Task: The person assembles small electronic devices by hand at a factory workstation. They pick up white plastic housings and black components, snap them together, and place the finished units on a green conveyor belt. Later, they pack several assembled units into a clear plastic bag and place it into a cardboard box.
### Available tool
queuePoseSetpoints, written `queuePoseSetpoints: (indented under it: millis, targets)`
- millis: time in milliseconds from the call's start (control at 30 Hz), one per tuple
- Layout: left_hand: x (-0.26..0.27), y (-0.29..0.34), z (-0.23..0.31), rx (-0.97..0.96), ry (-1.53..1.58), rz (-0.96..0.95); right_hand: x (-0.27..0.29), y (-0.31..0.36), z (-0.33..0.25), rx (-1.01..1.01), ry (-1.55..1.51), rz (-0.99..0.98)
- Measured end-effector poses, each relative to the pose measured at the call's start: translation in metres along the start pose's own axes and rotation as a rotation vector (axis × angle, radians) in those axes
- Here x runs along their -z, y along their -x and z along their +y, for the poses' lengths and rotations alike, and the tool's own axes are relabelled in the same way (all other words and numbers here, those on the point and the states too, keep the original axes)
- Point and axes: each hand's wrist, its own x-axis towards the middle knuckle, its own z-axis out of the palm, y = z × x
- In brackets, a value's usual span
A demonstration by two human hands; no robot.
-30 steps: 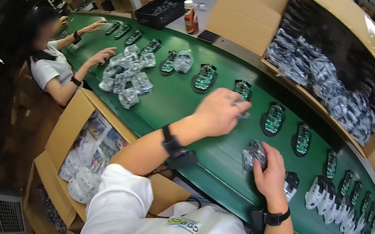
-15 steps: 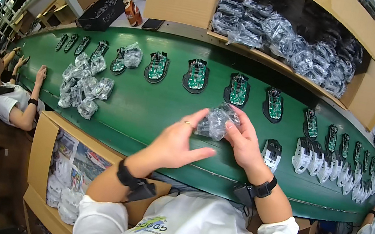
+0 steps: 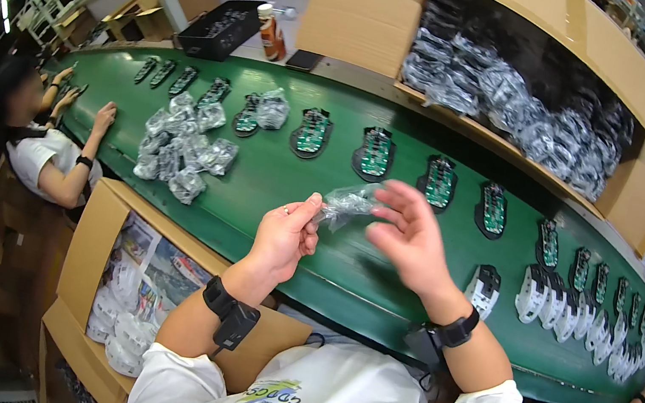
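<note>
A crinkled clear plastic bag stretches out over the green belt between my hands. One end of it is pinched in the closed fingers of my left hand; what lies inside the bag is hard to make out. My right hand is slightly blurred, its fingers apart beside the bag's other end. Beyond my hands, mouse bases with green circuit boards lie in a row. To the left sits a pile of bagged parts, and another bagged part rests against one base.
A long green conveyor belt crosses the scene. White-and-black mouse shells line its right side. A carton of bagged parts stands behind it, with a black bin and bottle. An open carton is near left; co-workers sit at both ends.
My right hand has let go of the bag and drawn its fingers apart. My left hand has closed on one end, and the bag now hangs stretched out. The view has shifted.
</note>
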Motion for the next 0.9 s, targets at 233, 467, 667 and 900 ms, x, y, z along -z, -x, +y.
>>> queuePoseSetpoints:
  millis: [233,467,667,900]
  targets:
    - [0.033,0.015,0.023,-0.148,-0.009,-0.04,-0.054,-0.05,0.027,0.32,0.955,-0.066]
    - [0.081,0.01,0.046,-0.539,-0.692,0.203,-0.069,-0.096,0.035,0.543,0.929,-0.184]
    - [0.09,0.013,0.076,-1.065,-1.657,0.436,-0.084,-0.126,0.011,0.582,1.028,-0.262]
    - [0.079,0.033,0.119,-1.176,-1.705,0.57,-0.103,-0.136,-0.019,0.663,1.136,-0.262]
